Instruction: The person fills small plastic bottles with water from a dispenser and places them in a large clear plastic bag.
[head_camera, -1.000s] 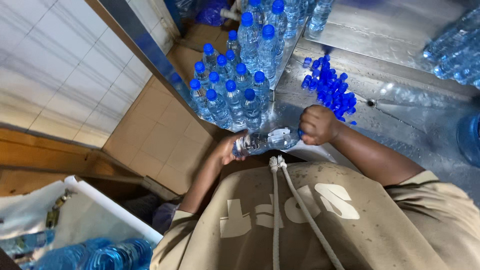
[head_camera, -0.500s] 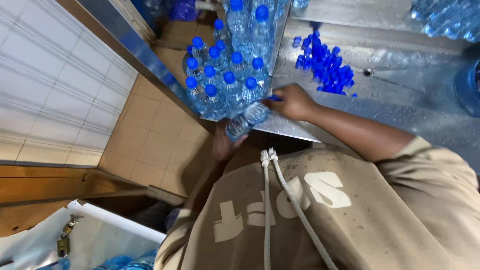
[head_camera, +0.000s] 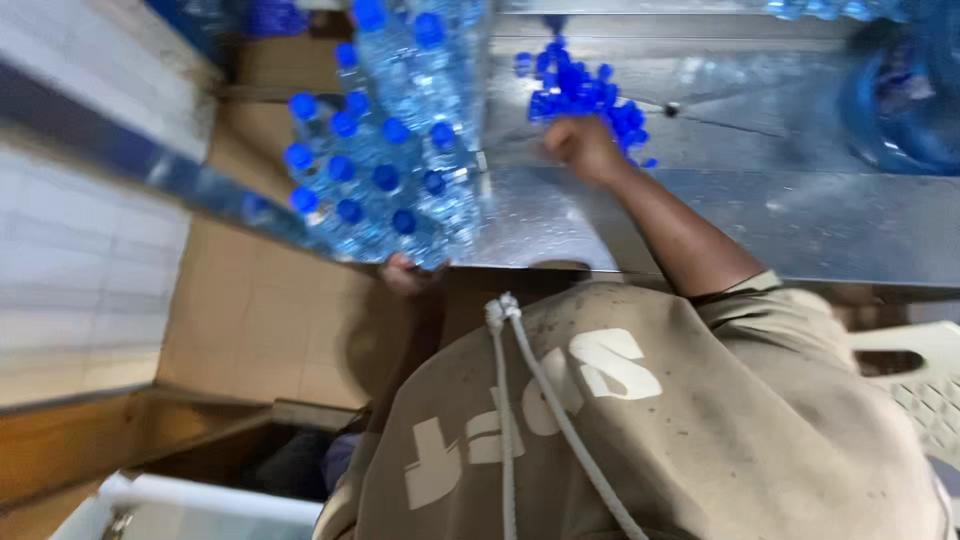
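The right hand (head_camera: 585, 150) reaches out across the wet, grey sheet-metal worktop (head_camera: 780, 210) and rests at the near edge of the loose heap of small blue plastic screw caps (head_camera: 580, 90). Its fingers curl down into the heap, closed as if pinching a cap, though motion blur hides whether one is actually held. The caps lie in a pile on the flat of the worktop, within arm's reach, so a hand can dip in without looking closely.

At the worktop's left end stands the crowd of clear plastic water bottles with blue caps (head_camera: 385, 150), packed upright and touching one another, already capped, which keeps them from tipping on the slick metal. The left hand (head_camera: 405, 272) sits low at the worktop's near left corner, just under that crowd. Its fingers are bent, seemingly around the base of a clear bottle held against the edge, but the bottle merges with the others in the blur and I cannot tell for sure what it grips.

At the worktop's far right a large translucent blue water container (head_camera: 895, 95) rests. Near the worktop's right end, below its edge, a white plastic chair (head_camera: 915, 375) shows. The person's beige hooded top with white drawstrings (head_camera: 640, 420) fills the foreground.
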